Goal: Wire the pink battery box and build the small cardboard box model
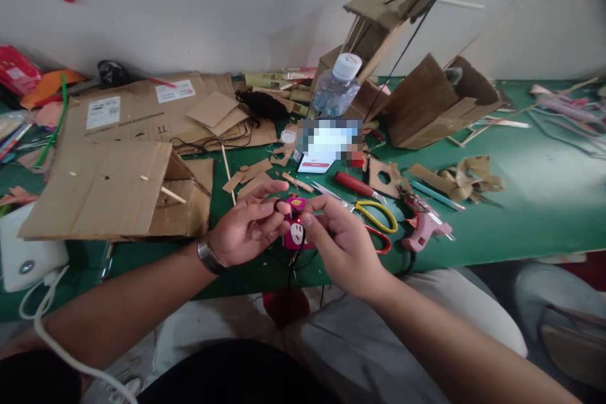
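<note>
My left hand [250, 224], with a metal watch on its wrist, pinches a thin black cord [292, 271] between thumb and fingers. My right hand [343, 237] is closed close by, its thumb and forefinger pinching the same cord. From between the hands the cord hangs down past the table's front edge. Behind them sits a pink power socket [297, 235] with a white face and a small red light, partly hidden by my fingers. Yellow-and-red-handled scissors [376, 214] and a red-handled tool [354, 183] lie just beyond my right hand.
A cardboard house shape [104, 192] stands at left, beside a white device [31, 259] with a cable. Toward the back are a lit phone [316, 165], a plastic bottle [335, 91] and a tall cardboard structure [369, 38]. A pink glue gun [423, 224] lies right, near cardboard scraps.
</note>
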Motion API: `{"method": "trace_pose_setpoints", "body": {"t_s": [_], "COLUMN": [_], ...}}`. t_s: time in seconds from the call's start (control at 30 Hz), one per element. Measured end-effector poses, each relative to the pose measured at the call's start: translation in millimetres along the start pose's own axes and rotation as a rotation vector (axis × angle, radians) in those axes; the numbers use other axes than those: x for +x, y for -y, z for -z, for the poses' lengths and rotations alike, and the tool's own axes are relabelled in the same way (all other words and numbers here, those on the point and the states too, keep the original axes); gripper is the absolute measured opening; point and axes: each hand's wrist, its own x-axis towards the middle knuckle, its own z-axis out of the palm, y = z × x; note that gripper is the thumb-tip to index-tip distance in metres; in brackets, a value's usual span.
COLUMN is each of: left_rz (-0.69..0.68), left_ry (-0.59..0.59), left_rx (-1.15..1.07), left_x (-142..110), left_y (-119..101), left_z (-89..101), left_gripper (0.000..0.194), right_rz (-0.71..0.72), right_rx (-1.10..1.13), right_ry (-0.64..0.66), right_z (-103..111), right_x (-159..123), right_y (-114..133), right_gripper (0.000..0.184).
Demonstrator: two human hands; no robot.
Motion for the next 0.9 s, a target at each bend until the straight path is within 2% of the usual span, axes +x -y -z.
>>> {"method": "trace_pose_setpoints", "body": {"t_s": [0.1,0.2,0.3,0.43,0.53,0.73,0.9], "left_rz": [-0.015,-0.023,-0.063,-0.152,-0.15,-0.034,0.032], "left_ry": [0.012,0.006,0.02,0.053,0.054,0.002,0.015], "left_rx": [0.01,0.072,0.182,0.354,0.331,0.12,0.053], "left_x": [0,0,0,-2,-1,1,-1], "left_y": [0,2,6,11,10,3,-1], "left_z": [-0.7,-0.2,1.7,2.8,0.4,1.3,5.4], "left_gripper": [0.036,0.038,0.042,0.052,0.054,0.05,0.04], "right_rz": [0.041,0.154,0.264,0.335,0.315,0.272,0.225], "right_rx": [-0.072,-0.226,-0.415,-0.559,-0.563,-0.49,-0.455], "right_ry": [-0.015,-0.044,-0.071,-0.091,-0.075,-0.037,0.02], "right_z": [0,3,6,9,9,6,4], "right_x": [-1,-1,-1,-1,-1,-1,-3], "right_y": [-2,-4,-5,-5,-5,-2,-1], "right_gripper": [0.02,0.013,0.005,0.005,0.006,0.008,0.009]}}
